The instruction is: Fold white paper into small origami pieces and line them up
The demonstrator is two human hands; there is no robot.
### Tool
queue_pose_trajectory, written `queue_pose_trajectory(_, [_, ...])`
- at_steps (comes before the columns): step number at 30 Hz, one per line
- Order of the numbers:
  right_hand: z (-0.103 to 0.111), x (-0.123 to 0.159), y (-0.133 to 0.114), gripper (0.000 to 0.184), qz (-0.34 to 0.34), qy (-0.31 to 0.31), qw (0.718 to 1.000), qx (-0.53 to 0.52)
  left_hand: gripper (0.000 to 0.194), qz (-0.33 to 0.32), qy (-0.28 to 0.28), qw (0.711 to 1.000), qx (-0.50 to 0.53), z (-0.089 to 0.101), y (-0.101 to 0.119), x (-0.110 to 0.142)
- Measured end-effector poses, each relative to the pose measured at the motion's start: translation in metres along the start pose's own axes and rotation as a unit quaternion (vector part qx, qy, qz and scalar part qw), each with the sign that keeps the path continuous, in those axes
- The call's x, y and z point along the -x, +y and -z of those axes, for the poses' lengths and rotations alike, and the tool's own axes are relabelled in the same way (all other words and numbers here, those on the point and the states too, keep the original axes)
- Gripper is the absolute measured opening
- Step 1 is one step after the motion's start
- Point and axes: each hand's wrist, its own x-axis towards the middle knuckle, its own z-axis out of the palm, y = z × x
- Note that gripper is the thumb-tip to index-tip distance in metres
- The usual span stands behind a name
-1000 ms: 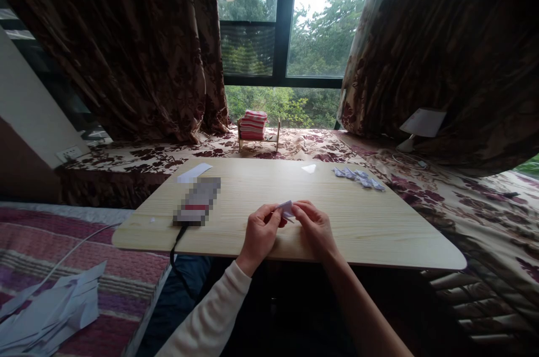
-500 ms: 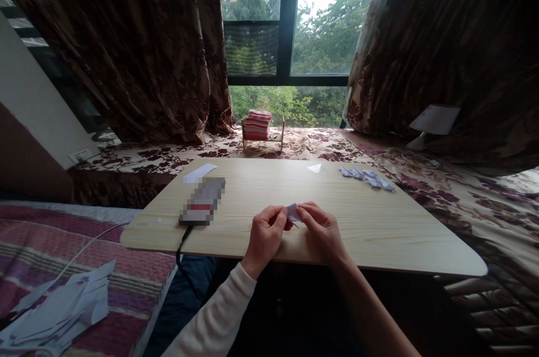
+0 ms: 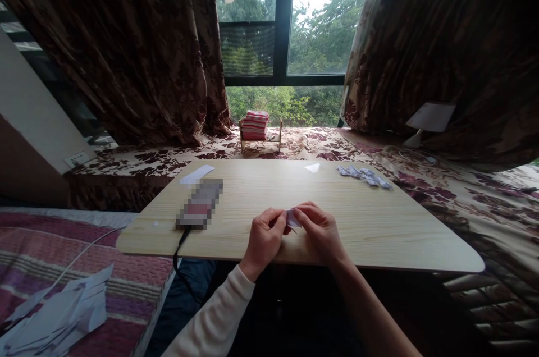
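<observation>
A small piece of folded white paper [image 3: 293, 219] is pinched between both hands, just above the near part of the wooden table [image 3: 391, 233]. My left hand [image 3: 266, 236] grips its left side with thumb and fingers. My right hand [image 3: 316, 229] has thumb and forefinger closed on its right side, covering part of it. Several small folded paper pieces [image 3: 365, 175] lie in a cluster at the table's far right. One flat white paper piece [image 3: 313, 168] rests near the far edge, and a white paper strip [image 3: 197, 174] lies at the far left.
A blurred-out device [image 3: 199, 204] with a black cable [image 3: 180, 250] lies on the table's left. White paper strips [image 3: 63, 312] are heaped on the striped bed cover [image 3: 138, 301]. Behind the table, a small rack holds pink-striped cloths [image 3: 255, 124]; a lamp [image 3: 430, 117] stands right.
Both hands stay closed on the paper; the right fingers have shifted slightly over it. The whole view has moved a little.
</observation>
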Motion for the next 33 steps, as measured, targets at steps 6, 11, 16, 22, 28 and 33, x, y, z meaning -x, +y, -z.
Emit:
queue_pose_trajectory(6, [-0.002, -0.001, 0.001, 0.020, 0.005, 0.012, 1.000, 0.016, 0.019, -0.001, 0.002, 1.000, 0.002, 0.000, 0.000, 0.000])
queue_pose_trajectory(11, [-0.003, -0.002, -0.002, 0.027, -0.006, -0.008, 1.000, 0.016, 0.021, 0.004, 0.019, 1.000, 0.003, 0.001, 0.000, -0.001])
queue_pose_trajectory(16, [-0.003, -0.001, 0.000, 0.026, -0.008, -0.001, 1.000, 0.022, 0.019, 0.002, 0.030, 1.000, 0.008, 0.000, -0.004, -0.002])
queue_pose_trajectory(22, [-0.004, -0.003, 0.000, 0.035, -0.032, -0.018, 0.999, 0.036, 0.020, 0.019, 0.058, 0.998, 0.019, 0.004, -0.011, -0.005])
queue_pose_trajectory(28, [-0.004, -0.001, -0.002, 0.033, -0.039, -0.020, 0.998, 0.048, 0.024, 0.046, 0.059, 0.997, 0.033, 0.004, -0.012, -0.005])
queue_pose_trajectory(33, [-0.003, -0.003, -0.005, 0.042, -0.054, -0.020, 0.997, 0.051, 0.027, 0.050, 0.087, 0.994, 0.038, 0.002, -0.013, -0.006])
